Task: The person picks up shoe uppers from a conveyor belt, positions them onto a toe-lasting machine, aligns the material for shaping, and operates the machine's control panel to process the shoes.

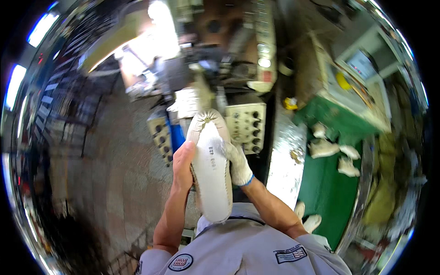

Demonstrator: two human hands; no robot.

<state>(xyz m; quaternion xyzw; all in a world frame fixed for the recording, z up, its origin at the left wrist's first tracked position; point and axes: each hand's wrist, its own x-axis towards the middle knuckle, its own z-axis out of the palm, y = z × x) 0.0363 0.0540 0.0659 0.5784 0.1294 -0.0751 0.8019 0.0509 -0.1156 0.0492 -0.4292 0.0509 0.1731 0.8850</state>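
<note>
We are in a crowded workshop, its rim bent and partly blurred, with a tiled floor to the left. At the right, a green surface, belt or board we cannot tell, runs beside a shiny metal strip. Beyond stands a cluttered counter. Ahead, the machine is blurred under a bright lamp, which seems placed there to light its working end. A control box faces us, its black knobs probably turned this way for easy reach.

Several pale shoe parts lie at the green surface's far end, near the counter's lower edge. A yellow roll sits on the counter, away from its near right corner.

We hold the pale shoe in the air before the machine, underside up, gathered toe pointing away. Our bare left hand is closed along one edge, our gloved right hand around the other; gripping the sides likely keeps it steady and leaves the underside uncovered.
</note>
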